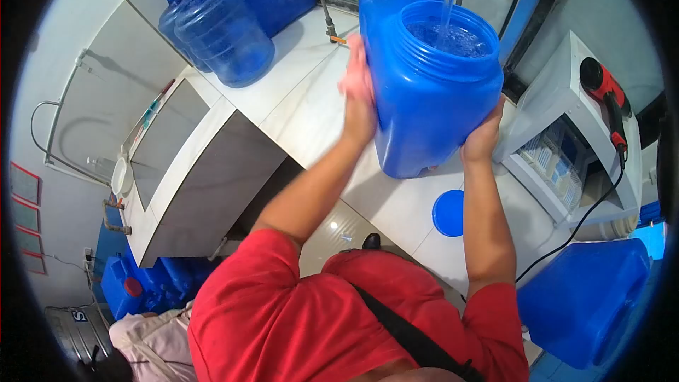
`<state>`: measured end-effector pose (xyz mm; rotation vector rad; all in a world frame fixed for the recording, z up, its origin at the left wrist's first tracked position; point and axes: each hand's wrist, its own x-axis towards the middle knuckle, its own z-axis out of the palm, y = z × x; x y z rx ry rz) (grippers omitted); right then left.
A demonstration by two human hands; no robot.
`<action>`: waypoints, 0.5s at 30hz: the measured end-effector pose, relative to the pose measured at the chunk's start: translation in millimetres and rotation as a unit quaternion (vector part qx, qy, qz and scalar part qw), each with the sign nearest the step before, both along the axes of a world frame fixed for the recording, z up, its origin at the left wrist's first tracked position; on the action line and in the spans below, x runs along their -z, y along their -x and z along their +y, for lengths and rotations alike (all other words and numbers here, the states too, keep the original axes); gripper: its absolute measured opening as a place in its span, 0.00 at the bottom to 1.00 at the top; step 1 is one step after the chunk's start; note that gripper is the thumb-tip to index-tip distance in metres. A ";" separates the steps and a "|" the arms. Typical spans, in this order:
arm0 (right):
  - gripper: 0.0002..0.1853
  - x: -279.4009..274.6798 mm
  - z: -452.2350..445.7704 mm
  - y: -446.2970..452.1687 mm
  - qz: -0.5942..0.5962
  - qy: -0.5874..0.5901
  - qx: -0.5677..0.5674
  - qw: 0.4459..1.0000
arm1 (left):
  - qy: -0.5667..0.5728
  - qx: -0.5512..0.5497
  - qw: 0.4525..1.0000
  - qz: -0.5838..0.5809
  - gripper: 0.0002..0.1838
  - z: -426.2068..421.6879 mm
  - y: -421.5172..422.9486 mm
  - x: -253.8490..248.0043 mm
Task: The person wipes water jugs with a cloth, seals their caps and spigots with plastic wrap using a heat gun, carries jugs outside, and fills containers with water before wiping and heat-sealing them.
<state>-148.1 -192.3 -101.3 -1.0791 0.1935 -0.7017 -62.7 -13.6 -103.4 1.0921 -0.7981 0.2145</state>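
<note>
A large blue container (431,113) stands on the white tiled counter, its wide mouth open at the top. Clear water (447,35) streams down into it, and the surface near the rim is churning. On its left side my left hand (359,102) presses with a pink cloth (356,71) at the fingers. My right hand (484,134) holds the lower right side of the container, its fingertips partly hidden behind it. A round blue lid (448,213) lies flat on the counter below the container, beside my right forearm.
Clear blue water bottles (225,35) stand at the back left. A metal tap with an orange handle (338,39) is behind my left hand. To the right are a white cabinet (566,148), a red-and-black heat gun (605,92) with a cord, and another blue container (583,297).
</note>
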 end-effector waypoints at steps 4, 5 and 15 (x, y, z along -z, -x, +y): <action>0.34 5.4 -4.4 -1.7 -0.045 -0.012 -0.036 0.998 | 0.021 0.024 0.993 0.117 0.45 -8.2 -105.3 -21.7; 0.34 7.4 -4.2 -2.1 -0.043 -0.011 -0.034 0.998 | -0.013 0.015 0.969 0.248 0.43 -8.0 -119.0 -15.4; 0.34 2.9 0.5 -2.5 -0.029 0.006 -0.001 1.000 | -0.054 -0.088 0.961 0.257 0.41 2.0 51.3 132.6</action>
